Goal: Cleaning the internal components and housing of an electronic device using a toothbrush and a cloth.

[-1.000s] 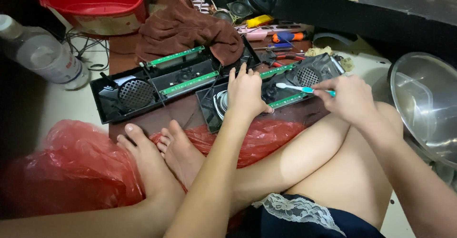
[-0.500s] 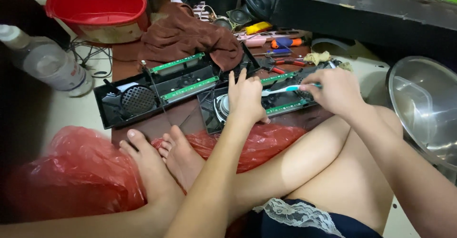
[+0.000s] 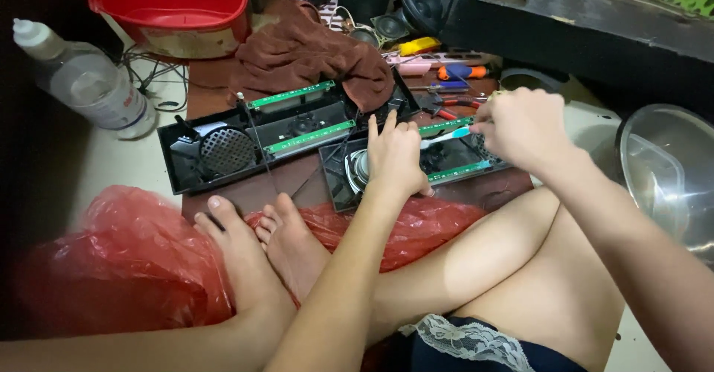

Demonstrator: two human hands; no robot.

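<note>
— Shifted since a second ago: what?

— Right hand (image 3: 523, 128), pinching a white-and-teal toothbrush (image 3: 445, 136), has slid from the far right end of the near black speaker housing (image 3: 454, 165) inward over its green circuit strips.

— And the left hand (image 3: 396, 158)?

— Fingers spread, pressed flat on that housing's left half, as before.

— Around the housing?

— Second open black housing (image 3: 245, 145) just left of it; brown cloth (image 3: 309, 52) and red tub (image 3: 171, 4) behind; red plastic bag (image 3: 126, 260) and bare feet in front; steel bowl (image 3: 669, 175) well right.
</note>
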